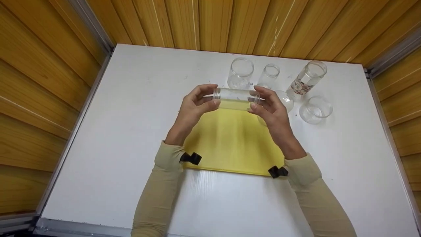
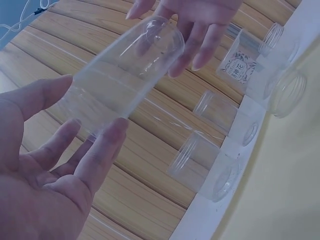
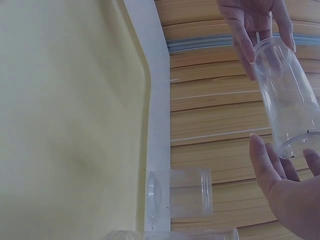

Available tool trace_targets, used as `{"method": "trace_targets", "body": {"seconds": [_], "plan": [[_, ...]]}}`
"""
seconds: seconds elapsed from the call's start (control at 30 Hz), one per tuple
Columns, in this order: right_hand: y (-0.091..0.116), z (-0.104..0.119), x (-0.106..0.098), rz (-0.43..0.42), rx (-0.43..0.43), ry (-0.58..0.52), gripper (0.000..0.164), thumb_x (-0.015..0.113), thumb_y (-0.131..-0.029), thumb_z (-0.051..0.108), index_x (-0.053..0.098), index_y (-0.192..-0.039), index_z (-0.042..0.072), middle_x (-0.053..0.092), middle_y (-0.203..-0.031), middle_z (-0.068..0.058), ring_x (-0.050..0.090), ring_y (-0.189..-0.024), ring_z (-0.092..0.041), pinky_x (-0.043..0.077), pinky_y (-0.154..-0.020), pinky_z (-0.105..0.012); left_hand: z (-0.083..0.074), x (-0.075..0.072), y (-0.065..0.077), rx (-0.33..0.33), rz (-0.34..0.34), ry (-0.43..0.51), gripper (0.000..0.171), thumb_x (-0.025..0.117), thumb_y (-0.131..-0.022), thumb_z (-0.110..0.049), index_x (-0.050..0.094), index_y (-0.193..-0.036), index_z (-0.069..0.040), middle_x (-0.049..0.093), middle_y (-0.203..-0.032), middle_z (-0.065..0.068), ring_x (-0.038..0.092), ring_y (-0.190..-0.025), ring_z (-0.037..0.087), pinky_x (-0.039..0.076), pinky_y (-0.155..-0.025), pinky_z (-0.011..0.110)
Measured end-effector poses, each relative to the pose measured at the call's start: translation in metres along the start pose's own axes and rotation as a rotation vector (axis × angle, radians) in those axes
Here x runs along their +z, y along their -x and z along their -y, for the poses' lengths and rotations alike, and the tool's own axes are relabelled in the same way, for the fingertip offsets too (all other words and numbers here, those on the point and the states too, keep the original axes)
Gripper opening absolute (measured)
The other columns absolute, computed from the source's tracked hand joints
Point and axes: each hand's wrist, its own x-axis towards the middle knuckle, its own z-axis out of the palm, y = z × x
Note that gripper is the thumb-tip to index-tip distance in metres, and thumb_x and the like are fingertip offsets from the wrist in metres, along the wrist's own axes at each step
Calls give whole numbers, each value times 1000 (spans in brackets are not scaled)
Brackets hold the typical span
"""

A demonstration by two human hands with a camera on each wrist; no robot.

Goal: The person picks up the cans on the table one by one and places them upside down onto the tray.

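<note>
Both hands hold a clear cylindrical jar [image 1: 235, 98] sideways above the yellow board [image 1: 230, 141]. My left hand [image 1: 194, 102] pinches its threaded mouth end between thumb and fingers. At the other end, the thumb and fingers of my right hand [image 1: 271, 107] grip the jar's base. In the left wrist view, the see-through jar [image 2: 120, 75] slants between the left hand [image 2: 55, 150] and the right hand [image 2: 200, 25]. No lid or contents show in the jar [image 3: 290, 100] in the right wrist view.
Beyond the board on the white table [image 1: 108, 138] stand a wide clear jar [image 1: 240, 74], a narrower jar [image 1: 269, 76] and a tall jar with a printed label [image 1: 304, 84]. To the right sits a low wide jar [image 1: 315, 110]. Another clear jar [image 1: 285, 100] is partly behind the right hand.
</note>
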Motion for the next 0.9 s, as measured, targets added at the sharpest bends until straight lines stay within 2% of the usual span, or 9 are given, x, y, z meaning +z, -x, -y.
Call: {"method": "trace_targets", "body": {"seconds": [0.33,0.57,0.7,0.8,0.9], "plan": [[-2,-3,4,-29,-31,-53,47,67,-100,-1,54,-145,-5,57,-140,-19,58,-126,-33,56,-99,-39,4,0,1,5,14,0,52,76,-97,-13,58,-145,0,63,-138,15,65,-123,32,55,-101,45],[-3,-2,0,-43,-34,-18,46,70,-98,0,58,-142,0,57,-140,-17,57,-127,-33,56,-97,-34,11,-10,1,7,2,-6,61,71,-100,-18,50,-155,-3,62,-144,12,63,-130,31,54,-104,44],[-4,0,-5,-62,-47,49,45,72,-97,0,61,-141,1,58,-140,-15,58,-127,-32,53,-98,-32,17,-23,1,19,-48,-158,57,69,-103,-20,50,-155,-3,60,-147,16,60,-132,26,52,-106,40],[-6,3,-8,-80,-51,103,45,73,-97,-1,60,-141,-1,59,-140,-16,58,-127,-32,52,-99,-31,20,-37,0,20,-102,-350,53,69,-105,-25,54,-153,-7,61,-147,13,59,-131,23,50,-106,40],[-8,5,-10,-96,-48,146,47,74,-97,0,60,-141,-2,58,-141,-18,57,-127,-34,53,-96,-30,23,-52,-2,5,-147,-540,51,68,-105,-29,57,-150,-8,62,-146,10,58,-133,26,49,-106,44]]}}
